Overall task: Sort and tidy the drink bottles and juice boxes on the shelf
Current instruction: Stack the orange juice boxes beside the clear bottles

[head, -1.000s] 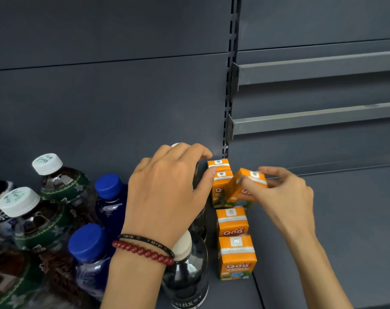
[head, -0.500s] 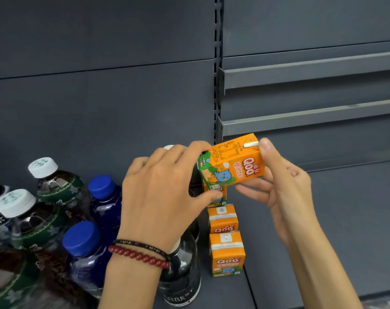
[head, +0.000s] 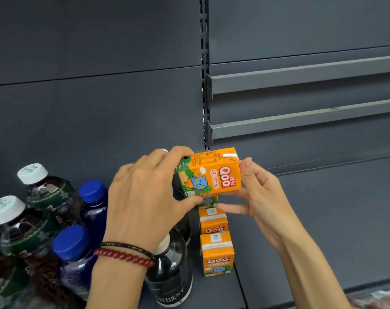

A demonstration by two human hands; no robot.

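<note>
Above shelf [head: 218,291], juice box [head: 211,175] now aloft, sideways.

Dark grey metal shelf [head: 334,219], pretty crowded on the left side: white-capped bottles [head: 49,192] with green labels at the far left, blue-capped bottles [head: 92,197] right next to them, then a dark bottle [head: 171,282] with a black label near the front edge. Just right of that, orange Qoo juice boxes [head: 217,257] stand upright in a single-file row running front to back, touching each other.
</note>
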